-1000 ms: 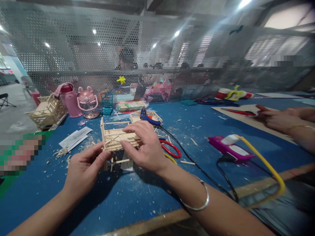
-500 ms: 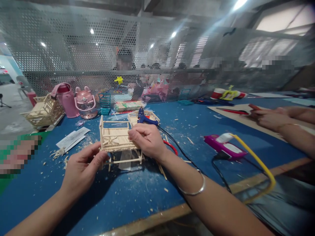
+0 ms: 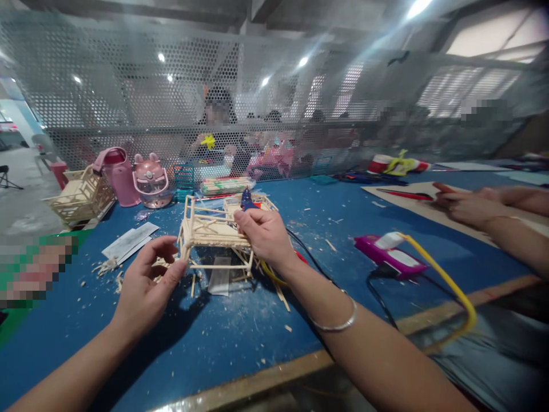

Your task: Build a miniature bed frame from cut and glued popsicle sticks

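A small furniture-like model made of pale wooden sticks [image 3: 214,239] is held above the blue table, its slatted floor facing up and its legs below. My right hand [image 3: 268,237] pinches its right end between thumb and fingers. Beside its left end, my left hand [image 3: 148,280] is open, fingers curved and apart from the thumb; the thumb tip is close to the corner post, and I cannot tell if it touches. Just behind the model is a blue glue gun [image 3: 246,198], partly covered by my right hand. A second stick piece [image 3: 269,204] lies there too.
Left stand a larger stick model [image 3: 79,194], a pink bottle [image 3: 122,180] and a pink jug [image 3: 151,186]. Paper slips [image 3: 128,243] and wood scraps litter the blue table [image 3: 240,355]. Right are a purple power strip [image 3: 390,254], a yellow cable [image 3: 446,280] and another person's hands [image 3: 472,206].
My left hand has loosened from the model's left end, its fingers now spread. The model has turned and shifted slightly right and up in my right hand.
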Available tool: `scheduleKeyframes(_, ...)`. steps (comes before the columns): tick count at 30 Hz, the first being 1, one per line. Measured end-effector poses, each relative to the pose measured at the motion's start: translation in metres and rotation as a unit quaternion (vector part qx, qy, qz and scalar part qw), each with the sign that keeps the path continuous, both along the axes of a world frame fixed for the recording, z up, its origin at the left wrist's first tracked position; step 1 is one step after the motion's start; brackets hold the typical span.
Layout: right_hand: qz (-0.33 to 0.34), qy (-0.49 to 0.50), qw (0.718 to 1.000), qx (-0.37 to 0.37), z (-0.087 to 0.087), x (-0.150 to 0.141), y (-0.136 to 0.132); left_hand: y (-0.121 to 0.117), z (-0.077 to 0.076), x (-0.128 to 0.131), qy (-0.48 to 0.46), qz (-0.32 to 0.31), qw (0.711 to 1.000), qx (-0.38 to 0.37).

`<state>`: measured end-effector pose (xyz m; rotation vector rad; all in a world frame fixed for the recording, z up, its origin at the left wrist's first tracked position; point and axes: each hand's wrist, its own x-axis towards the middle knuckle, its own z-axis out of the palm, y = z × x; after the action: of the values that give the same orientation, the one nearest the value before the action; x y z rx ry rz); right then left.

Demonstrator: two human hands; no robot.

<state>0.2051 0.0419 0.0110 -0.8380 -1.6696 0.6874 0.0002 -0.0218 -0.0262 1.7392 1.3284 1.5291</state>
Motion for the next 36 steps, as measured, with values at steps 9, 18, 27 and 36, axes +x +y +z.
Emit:
scheduleKeyframes(9, 0.044, -0.031, 0.998, 0.019, -0.003, -0.004, -0.008, -0.004, -0.003, -0.003, 0.069, -0.060, 0.996, -0.013)
scheduleKeyframes(18, 0.064, -0.016, 0.998, -0.013, -0.002, -0.006, -0.010, -0.004, 0.000, -0.002, 0.076, -0.041, 0.996, -0.006)
scheduleKeyframes(27, 0.044, 0.076, 0.996, 0.024, -0.011, -0.006, -0.003, -0.007, 0.004, 0.002, 0.041, 0.005, 0.999, -0.022)
scheduleKeyframes(36, -0.145, -0.146, 0.906, 0.370, -0.005, -0.013, -0.030, -0.007, 0.001, 0.004, -0.010, -0.015, 0.998, -0.062)
